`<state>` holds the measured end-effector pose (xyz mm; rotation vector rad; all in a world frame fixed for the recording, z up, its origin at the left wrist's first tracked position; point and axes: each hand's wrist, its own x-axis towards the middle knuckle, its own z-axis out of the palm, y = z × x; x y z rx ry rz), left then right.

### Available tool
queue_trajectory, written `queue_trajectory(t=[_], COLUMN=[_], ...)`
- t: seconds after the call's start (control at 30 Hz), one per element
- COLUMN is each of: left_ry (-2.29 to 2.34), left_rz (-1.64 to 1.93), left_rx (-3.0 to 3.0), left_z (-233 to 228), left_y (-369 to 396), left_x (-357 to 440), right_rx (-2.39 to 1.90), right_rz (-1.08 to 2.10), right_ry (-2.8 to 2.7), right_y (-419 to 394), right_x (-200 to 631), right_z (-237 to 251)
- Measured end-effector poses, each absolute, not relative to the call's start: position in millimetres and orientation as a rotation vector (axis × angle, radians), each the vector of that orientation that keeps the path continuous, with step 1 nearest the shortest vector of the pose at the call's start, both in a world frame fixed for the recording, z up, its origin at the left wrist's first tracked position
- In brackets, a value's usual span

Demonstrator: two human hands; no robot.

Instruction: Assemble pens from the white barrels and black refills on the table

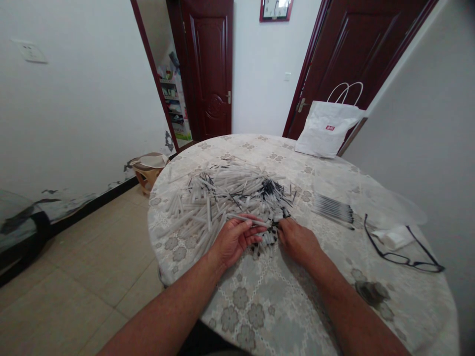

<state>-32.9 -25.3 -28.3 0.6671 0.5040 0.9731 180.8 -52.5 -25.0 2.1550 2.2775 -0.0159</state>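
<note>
Pale matt plastic tubes (208, 202) lie heaped on a patterned, faintly glossy tablecloth (267, 296); the bag (326, 131) looks white matt paper. Doors (210, 64) show dark glossy wood; floor tiles (85, 277) look smooth.

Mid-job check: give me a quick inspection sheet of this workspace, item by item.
Surface: round table under a floral cloth.
Job's things: big pile of white tubes mixed with black-tipped pieces; a neat row of finished pieces to the right.
Clutter: black-framed glasses, white paper bag, clear plastic sheet.
Hands: left hand holds a white tube; right hand rests at the pile's near edge, grip unclear.
Cables: nothing seen.
Surroundings: dark red doors, wall clock, low stool, tiled floor.
</note>
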Motion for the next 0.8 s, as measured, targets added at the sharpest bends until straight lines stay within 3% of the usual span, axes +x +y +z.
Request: queue_trajectory(t=[0.5,0.6,0.8], left_ry=[0.510,0.525,0.542], left_rz=[1.002,1.017,1.044], left_rx=[0.671,0.664,0.639], left_z=[-26.6,-25.1,-21.4], left_y=[-25.1,-24.6,-24.7], left_x=[-32.1,-32.8,-32.8], right_rx=[2.364,2.482,2.508], right_rz=[0.003,-0.341,-1.580], right_ry=[2.414,2.743,2.896], right_y=[-50.3,-52.3,-55.6], right_x=[184.4,184.1,169.6], right_z=[-27.1,-21.0,-24.1])
